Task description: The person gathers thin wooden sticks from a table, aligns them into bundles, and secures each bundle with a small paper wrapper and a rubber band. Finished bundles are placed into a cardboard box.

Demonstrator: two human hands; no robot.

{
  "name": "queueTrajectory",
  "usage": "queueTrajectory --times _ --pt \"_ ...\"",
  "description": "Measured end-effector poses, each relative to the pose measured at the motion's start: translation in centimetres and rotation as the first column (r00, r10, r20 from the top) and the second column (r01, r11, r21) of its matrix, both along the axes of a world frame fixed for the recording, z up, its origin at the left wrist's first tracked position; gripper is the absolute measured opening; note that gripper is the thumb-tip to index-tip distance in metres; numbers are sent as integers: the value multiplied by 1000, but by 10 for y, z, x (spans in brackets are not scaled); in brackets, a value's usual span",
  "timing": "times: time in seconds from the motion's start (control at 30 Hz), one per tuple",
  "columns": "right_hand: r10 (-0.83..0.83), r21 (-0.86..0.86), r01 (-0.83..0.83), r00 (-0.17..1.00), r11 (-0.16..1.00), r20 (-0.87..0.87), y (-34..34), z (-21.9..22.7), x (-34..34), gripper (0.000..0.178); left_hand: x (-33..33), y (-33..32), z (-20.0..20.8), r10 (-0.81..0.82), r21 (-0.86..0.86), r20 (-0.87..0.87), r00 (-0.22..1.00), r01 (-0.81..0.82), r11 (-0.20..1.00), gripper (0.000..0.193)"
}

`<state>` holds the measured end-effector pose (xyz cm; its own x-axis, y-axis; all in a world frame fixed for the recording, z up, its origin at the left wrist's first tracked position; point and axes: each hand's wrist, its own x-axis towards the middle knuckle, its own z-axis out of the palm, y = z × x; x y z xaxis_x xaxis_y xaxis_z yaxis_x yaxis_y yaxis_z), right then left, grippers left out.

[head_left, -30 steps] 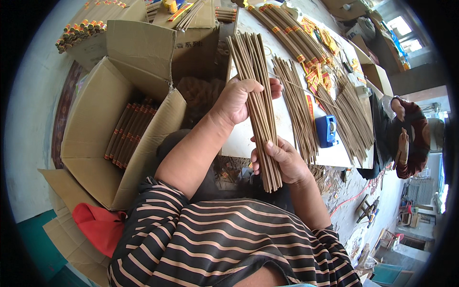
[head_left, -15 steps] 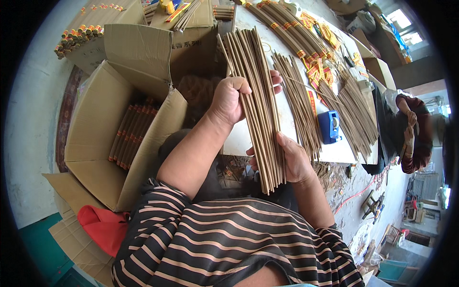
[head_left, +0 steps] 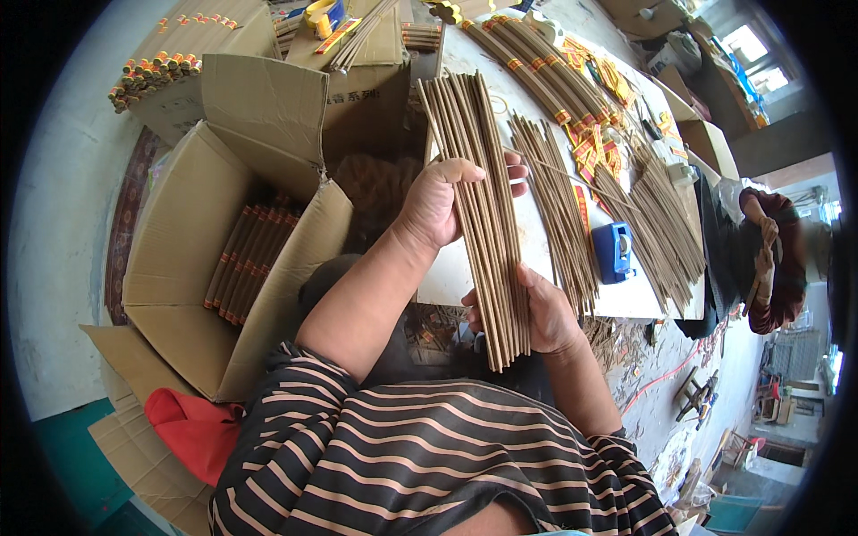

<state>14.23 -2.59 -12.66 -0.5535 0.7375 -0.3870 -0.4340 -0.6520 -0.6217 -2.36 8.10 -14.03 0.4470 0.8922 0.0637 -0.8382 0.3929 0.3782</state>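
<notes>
Between my two hands is a loose bundle of long brown incense sticks (head_left: 478, 214), held slanted over the near edge of the white table (head_left: 447, 268). My left hand (head_left: 438, 201) wraps around the bundle's upper middle, thumb across the front and fingertips showing on the far side. Lower down, my right hand (head_left: 543, 313) grips the bundle from the right, thumb on top and fingers behind. Just right of the bundle lies a pile of loose incense sticks (head_left: 559, 210) on the table. Beside that pile stands a blue tape dispenser (head_left: 613, 253).
A cardboard box (head_left: 165, 241) at my left holds several labelled stick bundles (head_left: 250, 259). More finished bundles (head_left: 536, 67) lie at the table's far end, near red and yellow labels (head_left: 597, 152). Another stick pile (head_left: 657, 223) spreads at the right, where a co-worker's hands (head_left: 766, 250) show.
My hands keep hold of the incense sticks, and the bundle's upper ends look slightly more even. The whole view has shifted a little, so things sit lower in the picture.
</notes>
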Motion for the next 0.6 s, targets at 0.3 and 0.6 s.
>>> queueTrajectory --times 0.3,0.6 --pt "-172 371 -383 463 846 870 -3 -6 -18 38 9 -3 -3 245 18 -287 926 -250 968 28" --pt "105 -49 -101 991 994 83 2 9 -19 31 0 -3 -1 47 -128 70 996 -38 991 32"
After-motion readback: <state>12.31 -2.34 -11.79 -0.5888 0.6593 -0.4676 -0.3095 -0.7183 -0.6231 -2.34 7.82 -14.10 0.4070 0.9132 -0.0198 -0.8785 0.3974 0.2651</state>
